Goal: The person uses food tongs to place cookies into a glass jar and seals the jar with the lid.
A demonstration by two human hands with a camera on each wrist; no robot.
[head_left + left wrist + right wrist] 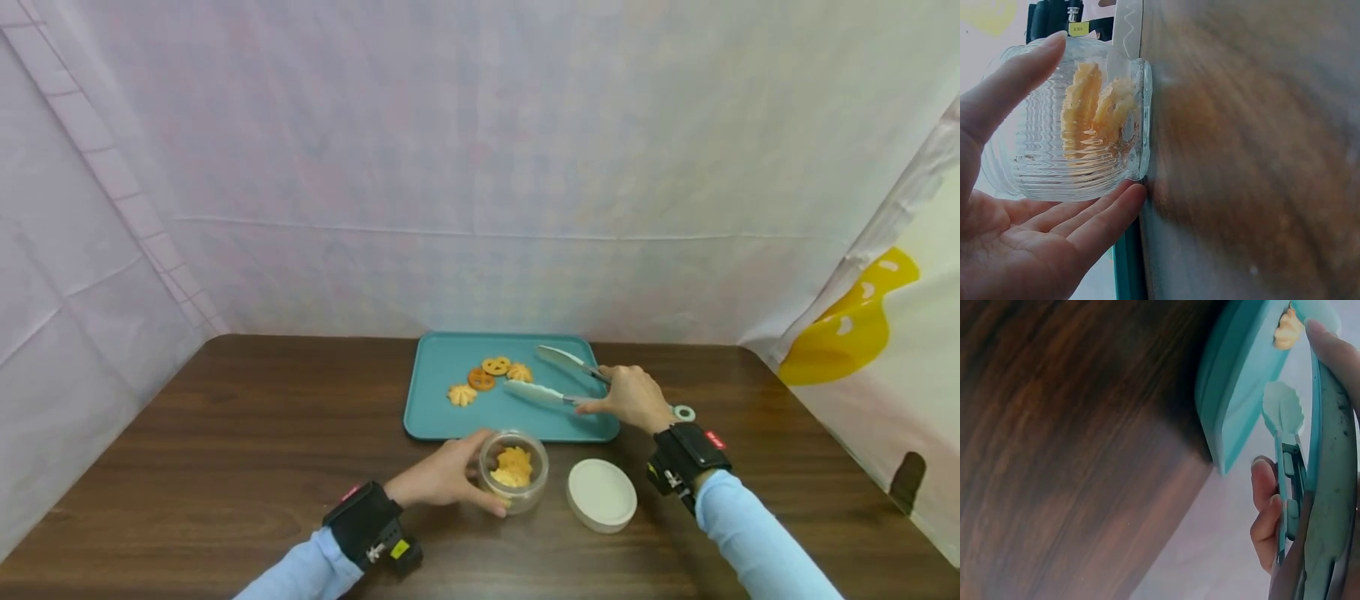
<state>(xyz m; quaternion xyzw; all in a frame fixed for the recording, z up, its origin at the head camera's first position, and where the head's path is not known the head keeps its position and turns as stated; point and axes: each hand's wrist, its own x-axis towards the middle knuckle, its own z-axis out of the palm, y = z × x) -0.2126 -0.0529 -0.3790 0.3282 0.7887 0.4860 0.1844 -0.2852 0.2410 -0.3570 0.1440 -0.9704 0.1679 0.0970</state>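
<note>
My left hand (442, 477) holds a ribbed clear glass jar (1038, 134), thumb on one side and fingers on the other. The jar stands upright on the table with several yellow cookies (512, 467) inside. In my right hand (633, 400) is a pair of tongs (536, 392) with pale scalloped tips, their arms spread wide over the teal tray (427, 421). On the tray lie two pretzel-shaped cookies, one darker (481, 380) and one lighter (496, 366), and two ridged cookies, one near the tongs (520, 373) and one further left (462, 395).
A round white lid (602, 493) lies on the dark wooden table (262, 450), just right of the jar. Pale cloth (465, 167) hangs behind the table and along both sides. A yellow shape (840, 337) shows on the cloth at the right.
</note>
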